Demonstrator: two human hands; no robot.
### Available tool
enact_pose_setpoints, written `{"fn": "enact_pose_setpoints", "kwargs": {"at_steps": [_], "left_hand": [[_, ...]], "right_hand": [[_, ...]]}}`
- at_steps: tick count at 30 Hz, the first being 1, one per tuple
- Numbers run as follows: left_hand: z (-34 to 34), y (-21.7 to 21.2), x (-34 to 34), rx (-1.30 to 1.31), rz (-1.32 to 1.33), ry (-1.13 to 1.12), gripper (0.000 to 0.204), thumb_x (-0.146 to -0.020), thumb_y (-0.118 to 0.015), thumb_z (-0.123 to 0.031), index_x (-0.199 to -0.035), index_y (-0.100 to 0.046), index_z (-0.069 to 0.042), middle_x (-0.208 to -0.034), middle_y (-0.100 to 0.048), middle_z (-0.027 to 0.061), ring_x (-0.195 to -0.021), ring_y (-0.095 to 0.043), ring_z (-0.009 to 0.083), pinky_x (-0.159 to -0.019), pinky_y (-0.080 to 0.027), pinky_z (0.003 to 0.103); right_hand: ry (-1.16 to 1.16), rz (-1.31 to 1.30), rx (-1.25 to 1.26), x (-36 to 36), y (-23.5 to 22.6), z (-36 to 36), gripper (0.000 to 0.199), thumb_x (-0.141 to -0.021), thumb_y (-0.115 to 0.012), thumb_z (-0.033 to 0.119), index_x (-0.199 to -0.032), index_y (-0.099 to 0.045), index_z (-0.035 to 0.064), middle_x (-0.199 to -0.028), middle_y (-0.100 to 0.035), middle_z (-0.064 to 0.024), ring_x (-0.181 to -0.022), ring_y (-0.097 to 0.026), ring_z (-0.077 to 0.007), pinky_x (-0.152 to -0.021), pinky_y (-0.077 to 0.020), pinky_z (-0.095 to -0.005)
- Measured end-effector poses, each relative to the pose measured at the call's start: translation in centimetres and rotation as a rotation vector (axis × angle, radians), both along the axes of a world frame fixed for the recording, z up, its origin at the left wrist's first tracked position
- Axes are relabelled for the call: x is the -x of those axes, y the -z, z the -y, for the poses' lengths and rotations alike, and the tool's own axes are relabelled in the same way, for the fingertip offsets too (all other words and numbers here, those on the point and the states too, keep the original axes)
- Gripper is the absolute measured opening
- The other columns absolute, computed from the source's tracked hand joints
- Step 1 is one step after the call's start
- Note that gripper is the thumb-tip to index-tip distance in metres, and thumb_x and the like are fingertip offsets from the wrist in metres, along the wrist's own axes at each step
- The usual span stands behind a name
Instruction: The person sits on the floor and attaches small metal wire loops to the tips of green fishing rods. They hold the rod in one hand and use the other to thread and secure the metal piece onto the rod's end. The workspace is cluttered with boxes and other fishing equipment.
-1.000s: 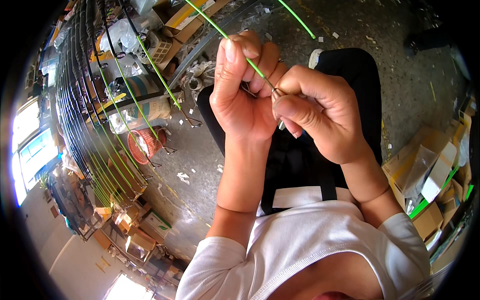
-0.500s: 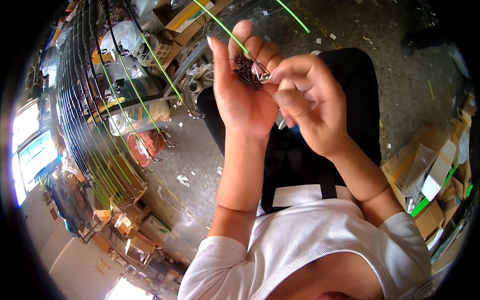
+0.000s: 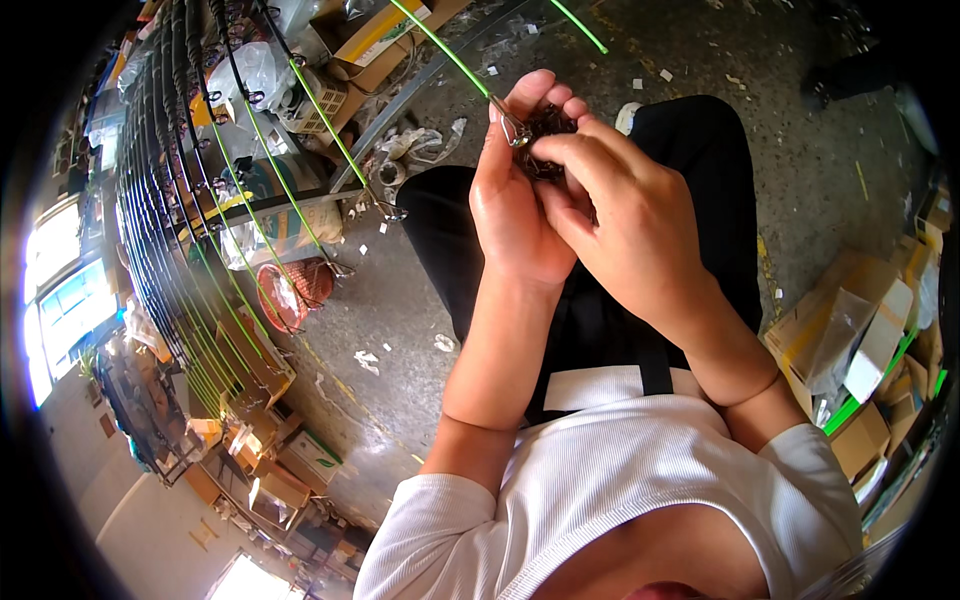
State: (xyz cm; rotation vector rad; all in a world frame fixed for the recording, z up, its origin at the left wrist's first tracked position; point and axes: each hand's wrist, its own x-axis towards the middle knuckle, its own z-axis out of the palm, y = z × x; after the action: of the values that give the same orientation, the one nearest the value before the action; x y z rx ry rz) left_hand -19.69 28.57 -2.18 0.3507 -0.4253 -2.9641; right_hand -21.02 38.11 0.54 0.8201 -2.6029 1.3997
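Green rod (image 3: 440, 48): thin and straight, it slants down from the top edge of the view to my left hand (image 3: 515, 208), ending in a metal tip ring (image 3: 518, 134).
Left palm: turned up and cupped round a small heap of dark metal pieces (image 3: 546, 165), probably so that none spill and all lie within easy reach.
Left thumb: lies against the rod's end, with the forefinger on the other side; this seems to steady the tip, though I cannot tell how firmly they pinch it.
Right hand (image 3: 640, 215): back upward, its fingers bent down into the heap. Their ends are partly hidden, so I cannot tell whether they grasp a piece.
Tip ring: sits between my left thumb and forefinger, just beside the heap and near the bent right forefinger.
Lap: black trousers (image 3: 700, 170) lie below my hands, which meet close together, perhaps for steadiness.
Rod row: on my left, dark rods with green ends (image 3: 328, 124) stand side by side, perhaps spaced so each end can be reached.
Floor (image 3: 400, 300): grey, with white scraps; a red basket (image 3: 318, 280) stands beneath the rods.
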Motion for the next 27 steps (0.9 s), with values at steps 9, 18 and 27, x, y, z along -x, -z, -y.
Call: {"fn": "enact_pose_setpoints", "kwargs": {"at_steps": [9,18,27], "left_hand": [[-0.7,0.4,-0.2,-0.068,-0.037,0.033,0.034,-0.097,-0.035,-0.027,-0.116,-0.051,-0.003,-0.106,-0.056,0.0112,-0.102,-0.052,0.022,-0.09,-0.045,0.034],[-1.0,-0.2,-0.2,0.013,0.094,0.068,0.025,-0.094,-0.048,-0.025,-0.108,-0.052,-0.006,-0.1,-0.057,0.0072,-0.094,-0.055,0.0178,-0.081,-0.048,0.028],[-0.7,0.4,-0.1,-0.103,0.125,0.07,0.021,-0.094,-0.048,-0.022,-0.106,-0.054,-0.007,-0.097,-0.057,0.0063,-0.091,-0.055,0.0185,-0.08,-0.048,0.031]], "right_hand": [[-0.041,-0.068,0.101,0.6,0.7,-0.5,0.022,-0.068,-0.067,-0.003,-0.088,-0.059,0.0039,-0.071,-0.058,-0.0067,-0.054,-0.056,-0.0183,-0.051,-0.0455,-0.0275],[-0.06,0.142,0.156,0.8,0.3,-1.0,0.015,-0.069,-0.065,0.006,-0.079,-0.053,0.0072,-0.072,-0.061,-0.0099,-0.061,-0.061,-0.0283,-0.054,-0.0497,-0.0343],[-0.133,0.185,0.253,1.0,0.8,-1.7,0.012,-0.072,-0.063,0.0,-0.083,-0.061,0.0034,-0.071,-0.061,-0.0092,-0.054,-0.059,-0.0192,-0.051,-0.047,-0.0272]]}}
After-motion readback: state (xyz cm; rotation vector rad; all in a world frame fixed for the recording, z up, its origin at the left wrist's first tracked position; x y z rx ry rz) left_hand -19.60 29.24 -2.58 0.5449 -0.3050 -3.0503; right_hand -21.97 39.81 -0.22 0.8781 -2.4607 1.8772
